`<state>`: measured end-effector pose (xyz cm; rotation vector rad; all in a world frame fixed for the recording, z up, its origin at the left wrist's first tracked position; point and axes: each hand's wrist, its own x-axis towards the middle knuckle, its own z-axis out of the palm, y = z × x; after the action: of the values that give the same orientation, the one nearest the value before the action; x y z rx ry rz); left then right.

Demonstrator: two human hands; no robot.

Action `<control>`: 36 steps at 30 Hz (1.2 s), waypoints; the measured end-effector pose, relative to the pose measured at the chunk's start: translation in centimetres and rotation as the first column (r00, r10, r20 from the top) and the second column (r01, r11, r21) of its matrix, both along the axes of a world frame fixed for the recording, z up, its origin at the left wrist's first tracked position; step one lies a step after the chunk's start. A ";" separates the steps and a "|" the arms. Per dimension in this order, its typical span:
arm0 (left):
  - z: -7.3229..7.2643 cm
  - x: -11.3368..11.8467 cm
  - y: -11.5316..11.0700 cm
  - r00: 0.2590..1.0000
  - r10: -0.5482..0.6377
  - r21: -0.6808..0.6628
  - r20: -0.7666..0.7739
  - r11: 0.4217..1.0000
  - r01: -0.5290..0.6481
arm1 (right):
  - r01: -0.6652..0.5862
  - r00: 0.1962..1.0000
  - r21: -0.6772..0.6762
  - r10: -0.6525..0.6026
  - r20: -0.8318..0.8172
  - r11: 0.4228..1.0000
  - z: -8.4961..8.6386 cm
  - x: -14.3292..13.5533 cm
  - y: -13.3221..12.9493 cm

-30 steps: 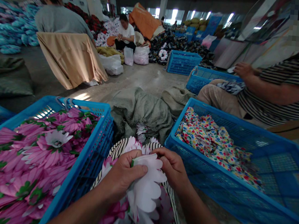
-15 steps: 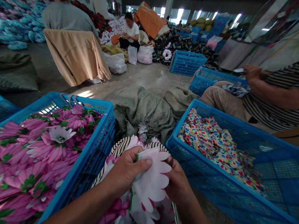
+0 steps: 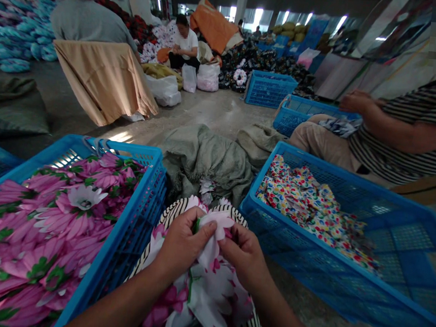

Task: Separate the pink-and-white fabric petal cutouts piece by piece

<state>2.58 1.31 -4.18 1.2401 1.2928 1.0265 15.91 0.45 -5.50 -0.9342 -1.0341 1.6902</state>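
Between my two hands, above my lap, is a white and pink petal-shaped fabric piece (image 3: 211, 242). My left hand (image 3: 185, 239) pinches it from the left, thumb on top, with a bit of green at the fingers. On its right edge, the fingers of my right hand (image 3: 246, 255) are closed on the petals. More white petal pieces (image 3: 208, 295) and magenta ones (image 3: 163, 306) lie below on black-and-white striped cloth (image 3: 175, 211).
At left, a blue crate (image 3: 137, 149) holds pink flowers (image 3: 57, 210). Another blue crate (image 3: 333, 245) at right holds colourful dotted fabric (image 3: 306, 196). Grey-green sacks (image 3: 211, 155) lie ahead. A person in stripes (image 3: 408, 129) sits at right; others sit farther off.
The held piece has gone from spread out flat to gathered and folded between my hands. My right hand has turned, its fingers now nearer my left thumb. The view has shifted slightly.
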 end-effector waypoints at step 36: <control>3.1 -3.2 0.0 0.667 0.158 -0.345 0.728 0.925 0.158 | -0.291 0.911 -0.018 0.272 -0.310 0.957 -2.1 -0.3 1.5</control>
<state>-0.64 1.36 -1.03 0.4037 0.7638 1.0543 15.65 1.93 -7.55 -0.5537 -0.9419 2.0423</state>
